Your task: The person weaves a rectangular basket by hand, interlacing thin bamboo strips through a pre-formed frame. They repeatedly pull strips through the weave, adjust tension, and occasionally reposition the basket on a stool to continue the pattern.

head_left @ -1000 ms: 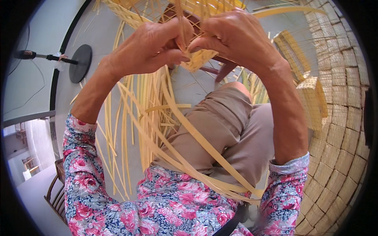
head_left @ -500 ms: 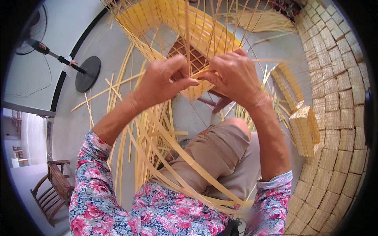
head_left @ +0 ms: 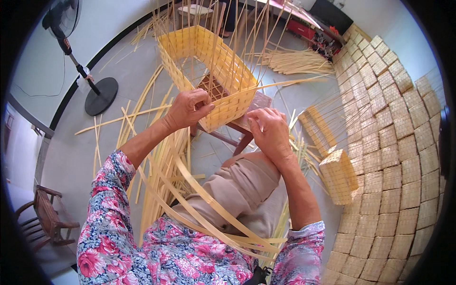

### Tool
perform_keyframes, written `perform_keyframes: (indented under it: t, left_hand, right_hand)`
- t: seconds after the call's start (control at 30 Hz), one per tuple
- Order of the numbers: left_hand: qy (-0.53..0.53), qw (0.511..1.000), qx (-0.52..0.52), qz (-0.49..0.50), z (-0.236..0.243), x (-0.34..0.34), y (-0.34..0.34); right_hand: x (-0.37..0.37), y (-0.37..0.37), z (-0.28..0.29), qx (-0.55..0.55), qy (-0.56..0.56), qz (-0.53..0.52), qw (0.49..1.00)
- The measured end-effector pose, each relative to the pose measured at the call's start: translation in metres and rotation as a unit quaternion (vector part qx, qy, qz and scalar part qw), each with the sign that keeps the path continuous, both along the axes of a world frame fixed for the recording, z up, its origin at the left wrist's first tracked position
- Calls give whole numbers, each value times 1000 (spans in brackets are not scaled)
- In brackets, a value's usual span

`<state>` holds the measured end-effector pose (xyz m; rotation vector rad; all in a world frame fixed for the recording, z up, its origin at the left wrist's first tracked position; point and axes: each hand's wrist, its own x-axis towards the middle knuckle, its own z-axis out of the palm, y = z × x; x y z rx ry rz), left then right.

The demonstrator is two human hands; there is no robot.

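Note:
A half-woven rectangular basket (head_left: pixel 242 103) of yellow strips rests on a low reddish-brown wooden stool (head_left: pixel 257 105), with thin upright stakes rising from its walls. My left hand (head_left: pixel 190 109) pinches the rim of the basket at its near left corner, thumb and fingers closed on the weave. A loose flat strip (head_left: pixel 294 82) sticks out to the right from the basket's right corner. Just right of the basket, apart from it, my right hand (head_left: pixel 270 135) hangs with bent fingers, the thumb a little away from them; nothing shows in it. Long strips (head_left: pixel 204 185) arch across my lap.
Loose strips (head_left: pixel 164 166) lie on the floor to the left, and a pile of them (head_left: pixel 297 61) at the back. Another basket (head_left: pixel 338 175) with long stakes stands right, beside a wall of stacked woven pieces (head_left: pixel 384 166). A standing fan (head_left: pixel 101 95) and wooden chair (head_left: pixel 45 216) are left.
My right hand has left the basket's rim and drawn down and back. The left hand stays on the rim. The view has tilted up, showing more of the basket and the room's far side.

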<state>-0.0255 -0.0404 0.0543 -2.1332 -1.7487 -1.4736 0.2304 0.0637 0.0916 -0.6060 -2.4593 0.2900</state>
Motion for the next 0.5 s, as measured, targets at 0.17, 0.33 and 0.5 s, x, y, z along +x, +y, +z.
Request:
perform_keyframes:
  t: [0.17,0.33,0.5]
  left_hand:
    - [-68,996,-50,-8,-1,-4,4]
    - [-23,1000,-3,-18,-17,-13,9]
    - [-2,999,27,-30,-24,-16,16]
  right_hand:
    - [8,21,19,-192,50,-6,980]
    - [3,30,20,-237,28,38,970]
    - [-19,24,20,-427,23,52,903]
